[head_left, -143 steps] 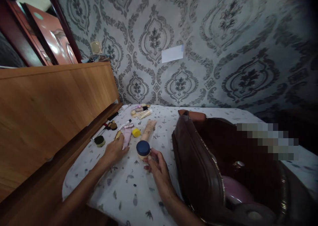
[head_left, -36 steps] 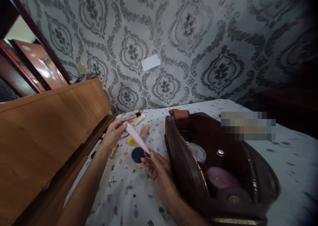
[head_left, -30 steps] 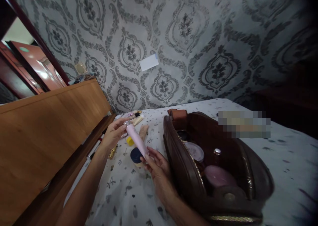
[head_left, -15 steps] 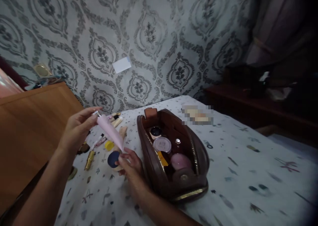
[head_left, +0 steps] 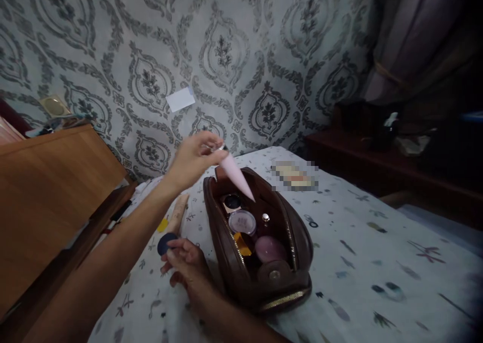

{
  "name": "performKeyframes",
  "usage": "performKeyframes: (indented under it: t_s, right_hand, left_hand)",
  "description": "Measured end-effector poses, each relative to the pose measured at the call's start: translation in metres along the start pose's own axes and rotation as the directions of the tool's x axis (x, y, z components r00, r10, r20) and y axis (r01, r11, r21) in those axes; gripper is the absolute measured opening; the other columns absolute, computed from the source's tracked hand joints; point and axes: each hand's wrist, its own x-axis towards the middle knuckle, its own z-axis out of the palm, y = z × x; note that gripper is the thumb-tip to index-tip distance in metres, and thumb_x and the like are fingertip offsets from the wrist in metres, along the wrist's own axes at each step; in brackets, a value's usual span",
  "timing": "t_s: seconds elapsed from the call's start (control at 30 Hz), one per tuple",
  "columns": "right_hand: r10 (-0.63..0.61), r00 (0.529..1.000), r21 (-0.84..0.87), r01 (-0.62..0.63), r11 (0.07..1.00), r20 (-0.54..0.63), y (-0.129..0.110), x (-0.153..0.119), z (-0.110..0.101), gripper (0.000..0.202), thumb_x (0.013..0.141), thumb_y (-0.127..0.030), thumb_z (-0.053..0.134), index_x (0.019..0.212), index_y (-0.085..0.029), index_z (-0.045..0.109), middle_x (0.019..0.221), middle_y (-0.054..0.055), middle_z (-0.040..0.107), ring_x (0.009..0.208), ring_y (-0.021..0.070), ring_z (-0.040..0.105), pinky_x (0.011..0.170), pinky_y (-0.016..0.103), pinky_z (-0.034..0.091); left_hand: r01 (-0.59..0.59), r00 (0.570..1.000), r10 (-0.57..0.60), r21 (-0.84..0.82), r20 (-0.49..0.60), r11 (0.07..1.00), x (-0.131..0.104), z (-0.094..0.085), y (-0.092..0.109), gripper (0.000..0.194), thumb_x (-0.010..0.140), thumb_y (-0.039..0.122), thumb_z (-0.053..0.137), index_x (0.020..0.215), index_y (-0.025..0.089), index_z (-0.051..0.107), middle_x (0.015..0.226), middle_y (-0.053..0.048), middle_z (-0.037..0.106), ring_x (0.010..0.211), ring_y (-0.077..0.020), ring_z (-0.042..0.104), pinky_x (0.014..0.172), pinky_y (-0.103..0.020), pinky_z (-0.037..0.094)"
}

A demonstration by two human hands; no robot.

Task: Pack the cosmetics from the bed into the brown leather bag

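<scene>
My left hand (head_left: 202, 154) pinches a pale pink squeeze tube (head_left: 237, 176) by its silvery cap end. The tube slants down, its narrow end over the opening of a brown makeup bag (head_left: 260, 287). Inside the unzipped bag lie a round clear-lidded compact (head_left: 242, 223), a black round item (head_left: 232, 201), an orange item (head_left: 243, 244) and a pink oval item (head_left: 270, 249). Left of the bag, my right hand (head_left: 186, 262) has its fingers curled around the edge of a small jar with a dark blue lid (head_left: 165, 244). Its fingers partly cover the jar.
A peach tube (head_left: 178, 209) and a yellow item (head_left: 162, 225) lie on the patterned bedsheet (head_left: 362, 262) beyond the jar. A blurred-out flat item (head_left: 295, 176) lies behind the bag. Wooden furniture (head_left: 56, 177) stands at left, a dark red cabinet (head_left: 350, 157) at right.
My left hand has carried the pink tube right, from the loose cosmetics to over the bag. My right hand has left the tube's end and shifted left and down at the jar.
</scene>
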Motion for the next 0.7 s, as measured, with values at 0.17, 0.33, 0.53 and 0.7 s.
performKeyframes:
  t_s: [0.17,0.33,0.53,0.7]
  right_hand:
    - [0.037,0.999,-0.013,-0.037,0.999,0.02,-0.003,-0.003,0.001,0.055,0.061,-0.057,0.081,0.092,-0.017,0.059,0.075,0.0,0.067,0.059,0.0114,0.062,0.045,0.019,0.033]
    - [0.061,0.998,-0.003,-0.061,0.998,0.024,-0.005,-0.005,0.001,0.056,0.06,-0.056,0.081,0.092,-0.017,0.058,0.074,0.0,0.066,0.058,0.0109,0.061,0.046,0.02,0.032]
    - [0.057,0.998,0.003,-0.057,0.998,0.038,-0.001,-0.002,0.0,0.057,0.058,-0.058,0.082,0.089,-0.017,0.056,0.071,0.0,0.065,0.055,0.0109,0.06,0.044,0.02,0.03]
    - [0.062,0.997,0.0,-0.062,0.998,0.043,0.001,-0.002,0.0,0.061,0.055,-0.062,0.082,0.088,-0.017,0.057,0.068,-0.001,0.065,0.051,0.0095,0.058,0.042,0.019,0.029]
  left_hand:
    - [0.004,0.972,-0.069,0.279,0.225,0.96,0.013,0.033,-0.013,0.012,0.069,0.018,0.07,0.078,0.015,0.063,0.076,0.0,0.061,0.075,-0.0161,0.057,0.074,-0.03,0.046]
    - [0.002,0.925,-0.168,0.439,0.34,0.899,0.013,0.054,-0.021,0.011,0.069,0.013,0.068,0.076,0.017,0.06,0.072,0.001,0.058,0.074,-0.0171,0.055,0.07,-0.029,0.041]
    - [-0.037,0.898,-0.199,0.518,0.392,0.855,0.009,0.066,-0.025,0.016,0.069,0.01,0.069,0.079,0.017,0.058,0.073,0.002,0.057,0.071,-0.0162,0.052,0.065,-0.028,0.038]
    - [0.018,0.896,-0.25,0.532,0.367,0.846,0.009,0.066,-0.024,0.021,0.069,0.011,0.071,0.084,0.016,0.058,0.076,0.002,0.056,0.073,-0.0167,0.052,0.064,-0.028,0.039]
